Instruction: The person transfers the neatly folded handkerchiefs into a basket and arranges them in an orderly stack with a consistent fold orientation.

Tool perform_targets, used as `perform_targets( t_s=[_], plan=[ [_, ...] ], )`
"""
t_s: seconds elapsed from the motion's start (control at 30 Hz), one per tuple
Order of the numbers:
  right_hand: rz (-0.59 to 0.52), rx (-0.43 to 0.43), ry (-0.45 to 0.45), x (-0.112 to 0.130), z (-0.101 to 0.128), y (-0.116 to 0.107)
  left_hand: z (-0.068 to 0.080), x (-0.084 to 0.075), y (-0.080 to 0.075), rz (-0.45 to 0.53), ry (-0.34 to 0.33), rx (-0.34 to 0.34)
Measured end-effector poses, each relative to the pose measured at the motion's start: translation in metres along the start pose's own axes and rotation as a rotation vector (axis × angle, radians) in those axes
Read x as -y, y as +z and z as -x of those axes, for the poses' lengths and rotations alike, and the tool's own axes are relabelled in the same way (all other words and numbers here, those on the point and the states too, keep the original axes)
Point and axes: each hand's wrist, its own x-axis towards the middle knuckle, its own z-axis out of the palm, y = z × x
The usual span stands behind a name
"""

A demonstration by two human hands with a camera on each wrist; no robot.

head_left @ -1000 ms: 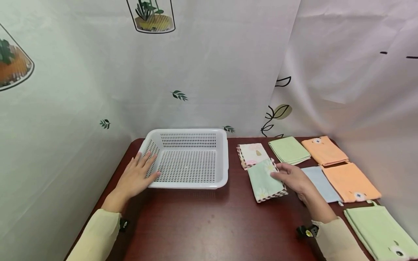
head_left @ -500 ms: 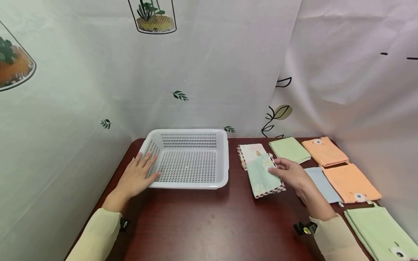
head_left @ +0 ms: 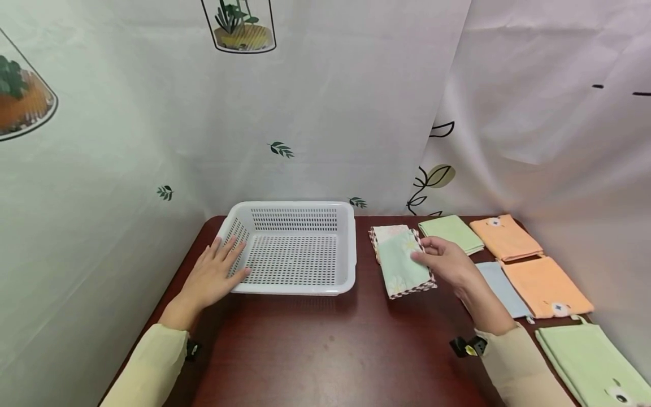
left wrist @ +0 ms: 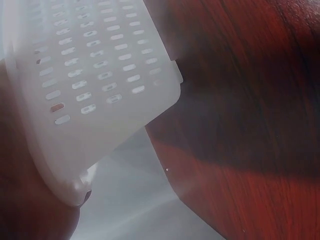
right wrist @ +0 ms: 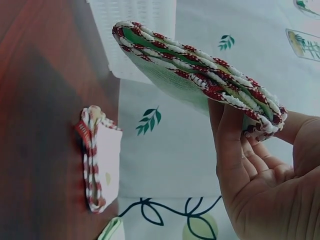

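Observation:
My right hand (head_left: 447, 261) pinches one side of a folded mint-green towel (head_left: 402, 265) with a daisy print and a checked brown-white edge. In the right wrist view the folded layers of this towel (right wrist: 195, 70) are held up off the table, thumb on one face and fingers on the other. Behind and partly under it in the head view lies a folded pinkish-white towel (head_left: 387, 231) with a similar edge. My left hand (head_left: 211, 275) rests with spread, straight fingers on the left rim of a white plastic basket (head_left: 347, 271). The basket wall (left wrist: 100, 65) fills much of the left wrist view.
To the right lie a folded green towel (head_left: 452, 232), an orange towel (head_left: 506, 237), another orange towel (head_left: 546, 285) overlapping a blue towel (head_left: 500, 288), and a larger green towel (head_left: 592, 359). A printed white curtain (head_left: 325, 113) stands behind the dark red table (head_left: 315, 350).
My right hand has moved the mint-green towel up and to the left in the head view, so it covers more of the pinkish-white towel. The left hand and the basket have stayed put.

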Motion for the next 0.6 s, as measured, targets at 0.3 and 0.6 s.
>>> perform_targets(
  t_s=[0.3,0.6],
  plan=[
    [-0.022,0.007,-0.032,0.015,-0.006,0.003,0.001,0.001,0.001,0.002,0.001,-0.001],
    [-0.069,0.020,-0.047,0.031,-0.013,0.007,0.002,0.001,0.001,0.000,0.000,-0.002]
  ],
)
